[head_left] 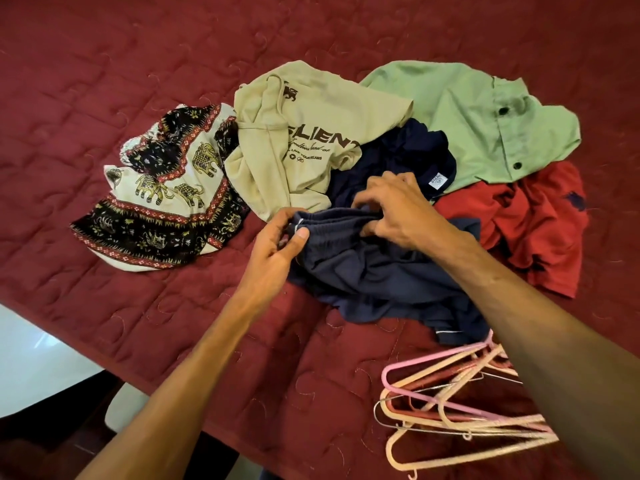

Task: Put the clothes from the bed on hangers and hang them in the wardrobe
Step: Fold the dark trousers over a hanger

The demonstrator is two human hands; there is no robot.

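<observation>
Both hands, left hand (277,242) and right hand (398,209), pinch the navy shorts (374,268) waistband stretched between them.

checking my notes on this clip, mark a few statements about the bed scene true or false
1. The left hand and right hand both grip the navy garment. True.
2. A hanger is inside the navy garment. False: the hangers lie piled on the bedspread.
3. The green shirt lies next to the red shirt. True.
4. The elephant-print garment covers the beige t-shirt. False: it lies beside it.
</observation>
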